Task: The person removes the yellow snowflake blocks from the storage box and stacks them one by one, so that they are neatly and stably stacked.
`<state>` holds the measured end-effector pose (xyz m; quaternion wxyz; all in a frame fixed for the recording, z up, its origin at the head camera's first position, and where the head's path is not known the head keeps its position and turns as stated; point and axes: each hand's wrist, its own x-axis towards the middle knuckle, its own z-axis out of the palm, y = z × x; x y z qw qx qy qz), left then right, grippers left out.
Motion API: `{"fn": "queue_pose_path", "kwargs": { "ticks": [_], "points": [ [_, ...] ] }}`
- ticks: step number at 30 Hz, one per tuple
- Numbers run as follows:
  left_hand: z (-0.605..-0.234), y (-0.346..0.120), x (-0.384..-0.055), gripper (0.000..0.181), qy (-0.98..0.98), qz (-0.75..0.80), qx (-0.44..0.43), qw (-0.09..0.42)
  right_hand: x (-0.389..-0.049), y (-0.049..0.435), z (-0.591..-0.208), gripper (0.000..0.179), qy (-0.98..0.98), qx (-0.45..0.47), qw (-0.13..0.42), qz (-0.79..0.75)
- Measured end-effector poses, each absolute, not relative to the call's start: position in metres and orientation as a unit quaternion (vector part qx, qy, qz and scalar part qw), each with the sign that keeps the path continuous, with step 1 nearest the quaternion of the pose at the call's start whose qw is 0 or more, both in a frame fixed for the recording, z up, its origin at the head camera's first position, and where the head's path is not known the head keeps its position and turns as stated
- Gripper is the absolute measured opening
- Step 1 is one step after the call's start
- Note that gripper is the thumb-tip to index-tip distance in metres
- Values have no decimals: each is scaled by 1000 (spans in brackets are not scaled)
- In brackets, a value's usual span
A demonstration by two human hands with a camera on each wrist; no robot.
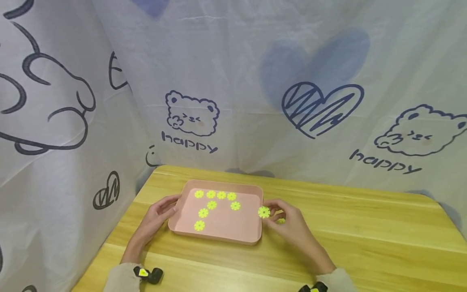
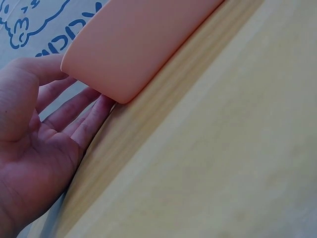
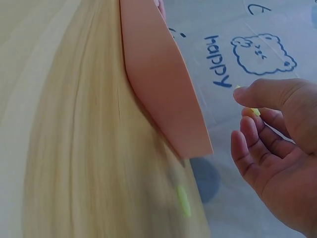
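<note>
A shallow pink tray (image 1: 233,235) lies on the wooden table, holding several yellow flower-shaped pieces (image 1: 203,213), most of them toward its far and left parts. At the tray's left end, my left hand (image 1: 157,217) holds the side, thumb at the rim and fingers against the outer wall (image 2: 119,64). My right hand (image 1: 290,221) pinches another yellow flower-shaped piece (image 1: 264,212) between thumb and fingers, right at the tray's right rim. In the right wrist view that piece (image 3: 255,112) is mostly covered by the fingers.
One more yellow piece (image 3: 183,201) lies on the table just right of the tray, partly hidden behind my right hand in the head view. The wooden table (image 1: 365,235) reaches back to a white curtain (image 1: 240,81) printed with hearts and bears.
</note>
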<state>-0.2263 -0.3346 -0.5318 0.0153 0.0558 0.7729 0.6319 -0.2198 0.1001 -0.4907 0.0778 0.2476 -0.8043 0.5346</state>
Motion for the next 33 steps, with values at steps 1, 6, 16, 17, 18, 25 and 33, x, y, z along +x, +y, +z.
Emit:
{"fn": "queue_pose_path", "kwargs": {
  "ticks": [1, 6, 16, 17, 18, 25, 33],
  "points": [
    [-532, -335, -226, 50, 773, 632, 56, 14, -220, 102, -491, 40, -806, 247, 82, 532],
    [-532, -336, -227, 49, 770, 636, 58, 11, -223, 116, -493, 40, -821, 221, 93, 518],
    [-533, -333, -226, 50, 775, 629, 59, 10, -226, 144, -499, 38, -846, 171, 111, 493],
    [-533, -333, -226, 50, 776, 628, 59, 9, -226, 145, -500, 38, -846, 171, 112, 493],
    [-533, -334, -225, 50, 777, 626, 59, 9, -226, 146, -500, 38, -845, 173, 112, 493],
    [-532, -336, -226, 49, 780, 623, 54, 8, -230, 146, -507, 35, -851, 169, 113, 484],
    [-533, -337, -227, 48, 772, 632, 69, 6, -233, 148, -519, 35, -862, 147, 106, 473]
  ]
}}
